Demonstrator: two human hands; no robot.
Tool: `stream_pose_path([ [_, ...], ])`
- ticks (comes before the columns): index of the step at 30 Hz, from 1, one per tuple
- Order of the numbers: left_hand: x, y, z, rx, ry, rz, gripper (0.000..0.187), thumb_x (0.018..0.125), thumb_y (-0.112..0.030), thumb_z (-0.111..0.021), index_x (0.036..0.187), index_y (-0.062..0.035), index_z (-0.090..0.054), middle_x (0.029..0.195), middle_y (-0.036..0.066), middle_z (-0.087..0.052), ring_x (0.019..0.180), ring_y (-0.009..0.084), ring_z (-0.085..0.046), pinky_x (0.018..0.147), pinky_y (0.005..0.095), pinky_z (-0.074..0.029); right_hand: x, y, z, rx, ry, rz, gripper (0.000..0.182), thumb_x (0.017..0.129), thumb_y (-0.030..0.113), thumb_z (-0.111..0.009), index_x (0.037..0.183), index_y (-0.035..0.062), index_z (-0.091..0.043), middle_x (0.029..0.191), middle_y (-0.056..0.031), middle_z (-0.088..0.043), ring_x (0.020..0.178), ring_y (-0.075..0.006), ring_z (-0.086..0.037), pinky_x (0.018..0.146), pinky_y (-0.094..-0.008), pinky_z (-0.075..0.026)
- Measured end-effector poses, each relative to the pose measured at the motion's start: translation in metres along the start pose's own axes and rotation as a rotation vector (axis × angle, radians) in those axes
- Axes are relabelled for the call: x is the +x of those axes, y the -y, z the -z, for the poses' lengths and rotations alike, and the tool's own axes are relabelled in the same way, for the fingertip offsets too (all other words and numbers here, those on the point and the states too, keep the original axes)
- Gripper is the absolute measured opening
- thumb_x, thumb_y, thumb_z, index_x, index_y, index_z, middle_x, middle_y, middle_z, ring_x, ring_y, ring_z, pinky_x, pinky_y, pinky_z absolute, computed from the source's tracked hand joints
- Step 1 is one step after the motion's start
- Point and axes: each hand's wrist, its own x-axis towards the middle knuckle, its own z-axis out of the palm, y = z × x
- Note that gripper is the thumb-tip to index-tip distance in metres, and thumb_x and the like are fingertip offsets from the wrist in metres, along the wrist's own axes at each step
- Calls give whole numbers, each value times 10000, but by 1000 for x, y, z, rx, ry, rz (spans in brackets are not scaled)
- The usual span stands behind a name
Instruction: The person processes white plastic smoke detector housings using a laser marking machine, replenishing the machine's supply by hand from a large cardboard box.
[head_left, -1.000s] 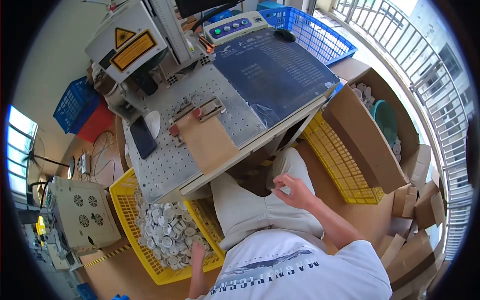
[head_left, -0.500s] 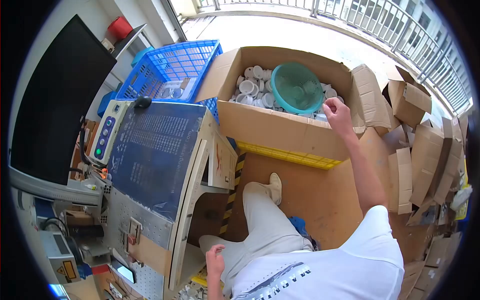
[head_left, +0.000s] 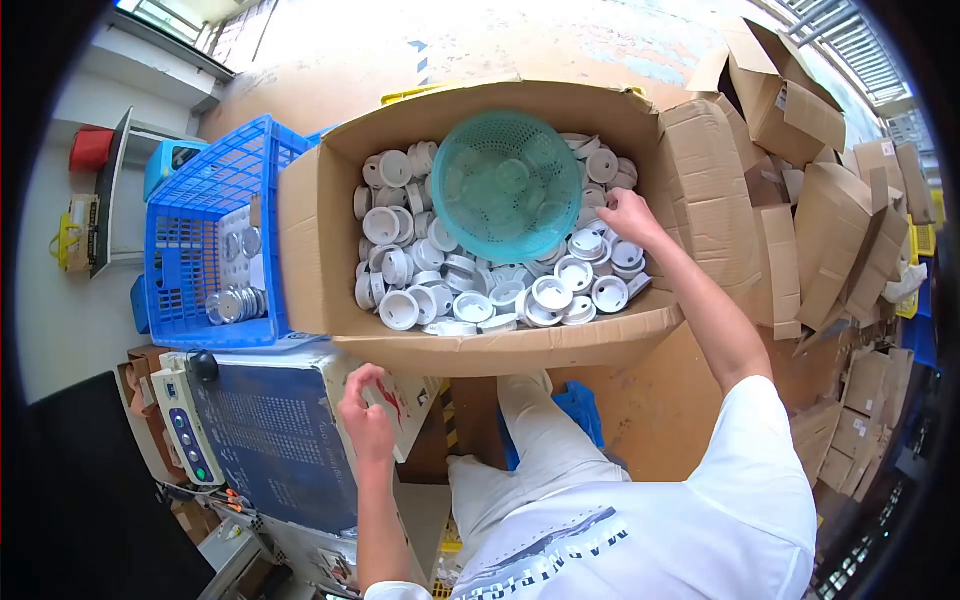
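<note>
A large cardboard box (head_left: 500, 352) lies open below me, filled with several white round plastic caps (head_left: 470, 290). A teal mesh basket (head_left: 505, 185) rests on top of the caps. My right hand (head_left: 625, 215) reaches into the box and touches the caps just right of the basket; whether it grips one I cannot tell. My left hand (head_left: 365, 415) hovers with fingers apart over the edge of the workbench (head_left: 285, 440), holding nothing.
A blue plastic crate (head_left: 205, 240) with a few metal lids stands left of the box. Several flattened and empty cardboard boxes (head_left: 830, 200) pile up at the right. A control panel (head_left: 185, 425) and a dark mat lie on the bench.
My head has turned further toward the cardboard box. My right hand has dropped from the box rim down onto the caps. My left hand has risen from my thigh to the bench edge.
</note>
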Motion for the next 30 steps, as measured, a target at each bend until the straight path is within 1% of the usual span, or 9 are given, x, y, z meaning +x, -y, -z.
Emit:
stream_pose_path([
  [2,42,-15,2,39,31,-30,493,563,106,-320,979,80,-583,942,163,-635,964,292,-601,976,339,-438,-14,-7,19,-53,-206,93,447,815,253,-673,1119,-72,-624,1103,-265,-656,1064,-385,-630,945,-439,-485],
  [6,75,-25,-11,145,104,18,467,609,103,-337,999,76,-592,957,183,-642,1002,314,-604,988,377,-439,-45,7,48,4,-144,46,446,816,210,-681,1148,-76,-599,1150,-277,-628,1072,-380,-615,959,-435,-474],
  [9,91,-21,-11,259,75,5,440,648,104,-368,1034,89,-579,1029,205,-634,1042,352,-600,993,405,-437,-69,9,66,29,-334,132,497,810,210,-697,1198,-76,-572,1273,-277,-560,1185,-381,-547,1010,-435,-439],
  [11,108,-14,3,344,-43,52,404,692,94,-418,1072,124,-550,1157,248,-580,1144,392,-548,1022,430,-407,-89,25,86,-299,-648,138,613,798,223,-715,1292,-68,-496,1396,-280,-447,1301,-407,-427,1062,-457,-392],
  [14,141,41,21,608,-147,-65,373,717,81,-448,1072,163,-531,1216,286,-533,1202,420,-494,1049,447,-376,-91,17,90,-281,-541,-128,715,785,242,-728,1353,-64,-421,1471,-281,-347,1361,-436,-326,1102,-479,-349],
  [16,161,83,21,606,-143,-126,296,743,29,-486,992,182,-532,1248,321,-493,1214,455,-457,1052,454,-362,-78,0,84,-326,-550,-214,730,769,222,-723,1359,-61,-399,1387,-319,-444,1312,-445,-410,1094,-467,-370],
  [18,184,92,11,802,-49,-30,260,766,-42,-502,934,149,-553,1142,315,-552,1128,459,-506,999,463,-395,-64,-17,90,54,-192,-551,666,761,139,-667,1346,-54,-416,1272,-332,-546,1212,-473,-511,1051,-461,-420],
  [19,197,86,8,457,78,262,261,787,-94,-496,914,118,-580,1028,310,-597,1031,467,-553,931,489,-427,-57,-28,87,46,-214,-540,666,761,139,-667,1346,-54,-416,1272,-332,-546,1212,-473,-511,1051,-461,-420],
  [30,215,70,-25,616,-104,308,251,785,-94,-476,884,104,-594,973,327,-632,971,491,-596,898,544,-444,-36,-61,106,180,-24,-214,372,729,-13,-503,1071,-68,-637,1067,-325,-648,1094,-452,-606,946,-452,-469],
])
